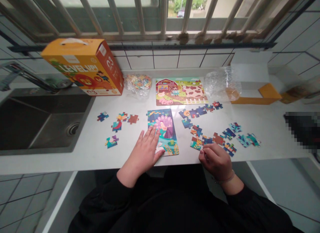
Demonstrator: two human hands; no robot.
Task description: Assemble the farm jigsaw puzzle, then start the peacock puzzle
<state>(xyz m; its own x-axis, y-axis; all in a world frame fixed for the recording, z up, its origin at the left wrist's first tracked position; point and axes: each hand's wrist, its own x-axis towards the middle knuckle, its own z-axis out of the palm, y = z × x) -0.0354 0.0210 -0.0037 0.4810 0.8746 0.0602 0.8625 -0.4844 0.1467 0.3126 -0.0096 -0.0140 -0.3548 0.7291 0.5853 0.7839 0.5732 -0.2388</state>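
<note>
My left hand (142, 152) lies flat, fingers stretched out, over the lower left part of a partly assembled jigsaw puzzle (171, 136) with a purple peacock on it. Its fingertips touch the puzzle's surface and hide some of it. Near the counter's front edge, my right hand (217, 159) is curled closed beside loose puzzle pieces (207, 140); whatever its fingers may hold is hidden. More loose pieces (235, 127) are scattered to the right. Several pieces, among them a brown one (133, 119), lie left of the peacock puzzle.
Behind stands a finished-looking farm puzzle (181, 91), lying flat. An orange puzzle box (85, 67) stands by the sink (50, 126). A plastic bag of pieces (138, 84), crumpled bubble wrap (222, 83) and an opened carton (257, 99) line the back. A pixelated dark object (303, 131) is at right.
</note>
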